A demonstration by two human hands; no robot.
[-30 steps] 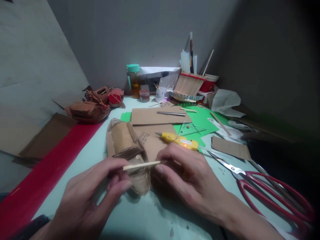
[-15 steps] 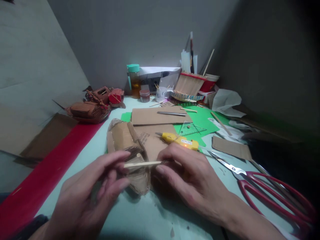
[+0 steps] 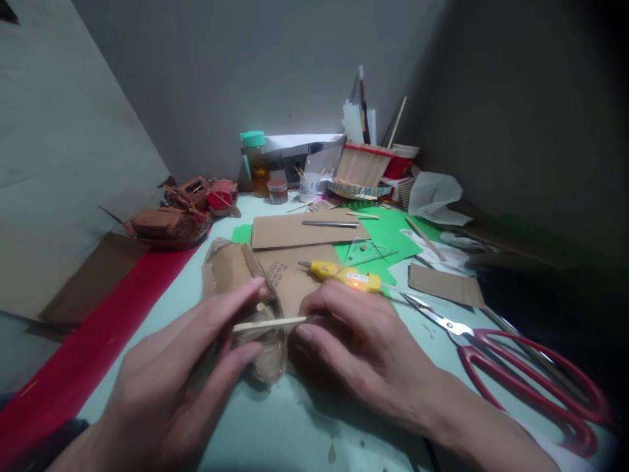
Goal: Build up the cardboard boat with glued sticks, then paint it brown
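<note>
My right hand (image 3: 358,341) pinches a thin pale wooden stick (image 3: 270,324) between thumb and fingers, holding it level. A small dark piece, too hidden to name, shows at the same fingertips. Around the stick's left end is my left hand (image 3: 196,354), its thumb and index finger apart. Beneath the stick lies a cardboard model (image 3: 228,267) with corrugated edges and a rounded near end; the left fingers partly hide it. Just beyond my right hand rests a yellow hot glue gun (image 3: 339,272) with a lit orange light.
Large red-handled scissors (image 3: 457,328) lie at right by a cardboard piece (image 3: 445,285). Farther back are a cardboard strip (image 3: 289,231) with a metal tool, a set square (image 3: 366,250) and green paper (image 3: 393,233). Reddish models (image 3: 167,223) stand at left, a bottle (image 3: 256,164) behind.
My left index finger has stretched forward over the cardboard model, and the gap to the thumb has widened. The right hand still pinches the stick. The whole view has shifted slightly.
</note>
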